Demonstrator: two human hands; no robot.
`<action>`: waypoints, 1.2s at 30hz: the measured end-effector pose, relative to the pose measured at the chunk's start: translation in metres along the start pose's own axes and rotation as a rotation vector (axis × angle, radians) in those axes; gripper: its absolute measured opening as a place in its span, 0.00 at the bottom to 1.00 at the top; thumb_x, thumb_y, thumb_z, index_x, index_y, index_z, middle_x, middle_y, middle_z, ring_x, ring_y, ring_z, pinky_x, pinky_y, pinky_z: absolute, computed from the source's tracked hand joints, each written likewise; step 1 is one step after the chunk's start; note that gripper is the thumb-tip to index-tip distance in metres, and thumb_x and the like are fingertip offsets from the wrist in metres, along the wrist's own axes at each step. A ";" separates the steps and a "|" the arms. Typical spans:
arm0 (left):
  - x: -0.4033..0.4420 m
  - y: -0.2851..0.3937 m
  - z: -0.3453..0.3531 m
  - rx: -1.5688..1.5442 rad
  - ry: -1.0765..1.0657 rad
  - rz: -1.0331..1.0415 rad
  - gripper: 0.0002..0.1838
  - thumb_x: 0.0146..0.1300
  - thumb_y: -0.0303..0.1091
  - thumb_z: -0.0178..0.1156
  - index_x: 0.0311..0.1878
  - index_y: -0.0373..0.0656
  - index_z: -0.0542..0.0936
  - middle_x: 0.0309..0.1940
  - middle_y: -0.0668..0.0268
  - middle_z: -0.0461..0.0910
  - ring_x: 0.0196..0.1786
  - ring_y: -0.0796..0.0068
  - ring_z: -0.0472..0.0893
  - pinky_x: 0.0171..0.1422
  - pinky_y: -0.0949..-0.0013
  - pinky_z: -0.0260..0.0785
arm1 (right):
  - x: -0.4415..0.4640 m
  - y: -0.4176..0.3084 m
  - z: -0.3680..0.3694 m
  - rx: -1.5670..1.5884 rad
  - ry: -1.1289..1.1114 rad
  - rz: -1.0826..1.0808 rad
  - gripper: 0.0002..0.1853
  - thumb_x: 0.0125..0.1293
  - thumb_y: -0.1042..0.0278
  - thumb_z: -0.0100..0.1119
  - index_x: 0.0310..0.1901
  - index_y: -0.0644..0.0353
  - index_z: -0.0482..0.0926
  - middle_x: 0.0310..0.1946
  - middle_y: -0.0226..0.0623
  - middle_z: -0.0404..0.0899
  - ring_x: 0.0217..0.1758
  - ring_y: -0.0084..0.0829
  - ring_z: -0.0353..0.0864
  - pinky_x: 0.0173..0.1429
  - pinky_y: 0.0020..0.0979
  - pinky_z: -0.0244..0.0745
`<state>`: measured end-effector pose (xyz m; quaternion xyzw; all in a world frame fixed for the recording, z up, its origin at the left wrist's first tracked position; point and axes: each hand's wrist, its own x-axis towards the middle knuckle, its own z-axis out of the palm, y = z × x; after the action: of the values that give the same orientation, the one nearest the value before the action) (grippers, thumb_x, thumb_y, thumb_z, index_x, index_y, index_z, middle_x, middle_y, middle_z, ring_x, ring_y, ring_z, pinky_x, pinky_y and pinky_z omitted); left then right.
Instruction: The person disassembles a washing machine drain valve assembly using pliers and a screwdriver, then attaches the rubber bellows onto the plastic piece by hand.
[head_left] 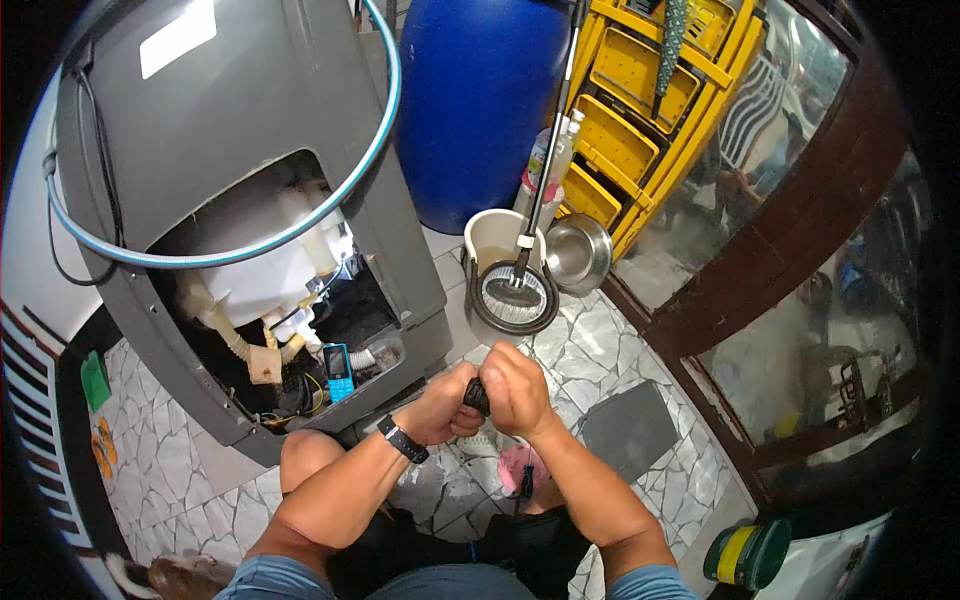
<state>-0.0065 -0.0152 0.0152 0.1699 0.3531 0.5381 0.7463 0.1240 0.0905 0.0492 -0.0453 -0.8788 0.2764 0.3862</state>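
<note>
Grey casing (260, 90), pale blue hose (180, 262)! Deep blue barrel (475, 110), vivid yellow frame (625, 65), now the floor tiles (160, 480): white and grey in a broken-stone pattern. Bright blue phone (338, 372), black watch strap (402, 440), black held piece (477, 397), and a green tub (770, 552) wearing a yellow band (735, 554)!

Dusty-blue top (440, 582) with short sleeves (272, 580), black shorts (400, 550), plus a chunky black watch (403, 441) on the left wrist (414, 422).

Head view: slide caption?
Left hand and right hand hold a small black object beside a grey boxy machine with exposed beige tubing.
</note>
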 end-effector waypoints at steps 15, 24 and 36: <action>0.014 -0.015 0.006 1.158 0.615 0.810 0.09 0.80 0.36 0.45 0.51 0.41 0.68 0.34 0.42 0.81 0.40 0.30 0.81 0.43 0.35 0.70 | -0.012 -0.003 0.036 0.013 0.332 0.541 0.20 0.80 0.65 0.42 0.29 0.67 0.72 0.26 0.51 0.73 0.30 0.55 0.73 0.38 0.50 0.68; 0.031 -0.026 -0.022 1.241 0.411 0.837 0.16 0.80 0.40 0.46 0.45 0.35 0.71 0.34 0.40 0.81 0.36 0.36 0.82 0.45 0.43 0.73 | -0.015 -0.010 0.025 -0.166 0.190 0.259 0.12 0.75 0.69 0.50 0.32 0.64 0.74 0.28 0.49 0.71 0.27 0.54 0.76 0.33 0.48 0.74; 0.012 -0.013 -0.009 0.082 0.046 -0.112 0.23 0.79 0.60 0.46 0.35 0.53 0.72 0.18 0.77 0.62 0.19 0.84 0.58 0.25 0.74 0.48 | -0.018 0.003 -0.002 0.048 -0.023 0.188 0.14 0.78 0.69 0.50 0.33 0.65 0.73 0.27 0.47 0.68 0.27 0.51 0.73 0.33 0.45 0.70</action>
<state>-0.0021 -0.0102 -0.0030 0.1677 0.4010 0.4842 0.7593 0.1371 0.0884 0.0370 -0.1151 -0.8683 0.3330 0.3492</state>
